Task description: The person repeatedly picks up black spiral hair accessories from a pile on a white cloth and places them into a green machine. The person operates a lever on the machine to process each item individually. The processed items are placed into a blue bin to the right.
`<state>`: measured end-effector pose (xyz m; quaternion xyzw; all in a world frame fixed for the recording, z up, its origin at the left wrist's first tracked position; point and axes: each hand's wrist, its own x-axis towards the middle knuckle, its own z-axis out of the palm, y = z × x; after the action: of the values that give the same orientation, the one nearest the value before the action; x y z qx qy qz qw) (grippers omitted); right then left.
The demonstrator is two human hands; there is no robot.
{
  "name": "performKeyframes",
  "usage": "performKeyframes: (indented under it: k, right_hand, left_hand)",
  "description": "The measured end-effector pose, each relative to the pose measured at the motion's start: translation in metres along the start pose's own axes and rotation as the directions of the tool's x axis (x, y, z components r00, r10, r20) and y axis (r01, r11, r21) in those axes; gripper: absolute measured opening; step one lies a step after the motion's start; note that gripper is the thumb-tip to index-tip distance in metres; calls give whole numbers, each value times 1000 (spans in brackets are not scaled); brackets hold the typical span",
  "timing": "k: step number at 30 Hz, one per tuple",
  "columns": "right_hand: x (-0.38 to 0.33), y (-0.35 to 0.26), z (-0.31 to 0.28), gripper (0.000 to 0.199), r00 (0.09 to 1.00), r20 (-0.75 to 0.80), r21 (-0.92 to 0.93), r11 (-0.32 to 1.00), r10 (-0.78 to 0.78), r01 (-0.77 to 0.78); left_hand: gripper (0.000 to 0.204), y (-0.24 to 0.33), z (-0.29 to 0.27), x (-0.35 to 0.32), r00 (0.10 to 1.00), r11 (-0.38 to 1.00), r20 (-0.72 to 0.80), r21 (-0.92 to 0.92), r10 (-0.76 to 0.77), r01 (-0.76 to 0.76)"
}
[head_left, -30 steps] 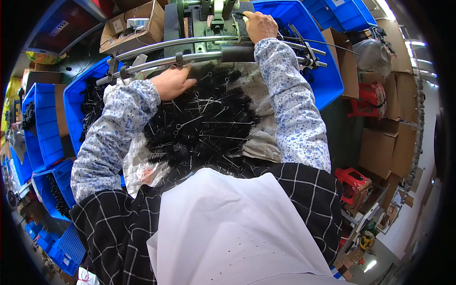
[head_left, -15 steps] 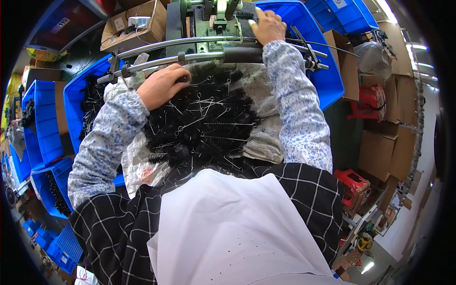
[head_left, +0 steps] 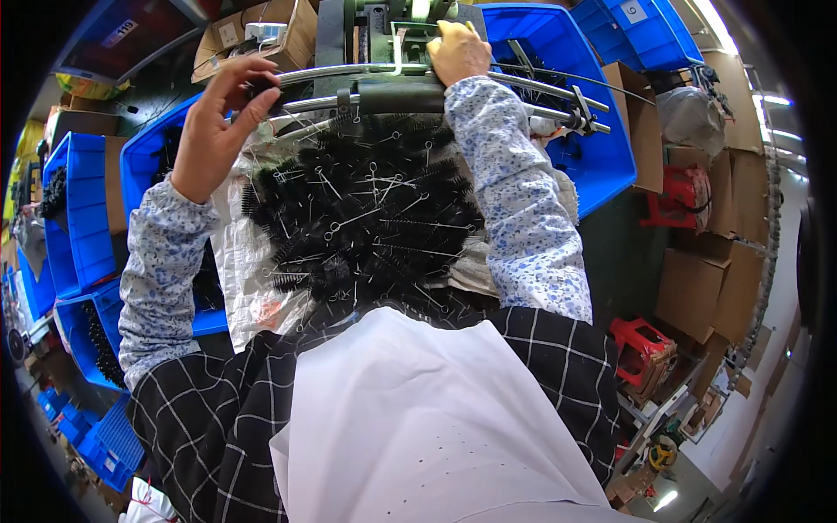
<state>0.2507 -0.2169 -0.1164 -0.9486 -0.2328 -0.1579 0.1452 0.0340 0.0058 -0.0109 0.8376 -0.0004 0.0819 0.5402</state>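
Observation:
A heap of black twisted-wire brushes (head_left: 366,218) lies on a clear plastic sheet (head_left: 253,288) in my lap. My left hand (head_left: 214,131) is raised above the heap's left side. Its thumb and fingers pinch something dark, apparently one black brush (head_left: 263,84), next to the curved metal rails (head_left: 349,74). My right hand (head_left: 459,52) is closed on a thin metal piece at the green machine (head_left: 375,22) beyond the rails. A black padded bar (head_left: 397,96) runs between the two hands.
Blue bins stand all round: a big one (head_left: 567,131) at right behind the rails, and others (head_left: 83,209) at left holding more brushes. Cardboard boxes (head_left: 261,30) sit at top left and along the right (head_left: 697,296). A red stool (head_left: 641,344) stands at lower right.
My left hand has lifted off the brush heap and moved up to the rails, pinching something dark. My right hand has stayed at the machine.

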Motion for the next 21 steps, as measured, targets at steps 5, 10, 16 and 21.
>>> performKeyframes:
  k: [5,10,16,21]
  right_hand:
    - [-4,-8,-4,19,996,-74,-74,997,-43,37]
    - [-5,14,-5,18,997,-66,-80,997,-26,20]
    - [3,70,-16,29,990,109,-11,996,90,-89]
    - [27,87,-30,25,972,234,-56,998,34,-21]
  left_hand:
    - [24,4,-2,7,997,996,27,-67,67,-65]
    - [23,-4,-9,-5,999,996,30,-87,34,-31]
    - [22,-5,-9,-10,994,974,71,-217,87,-69]
    - [23,-1,15,7,976,964,169,-252,135,-90]
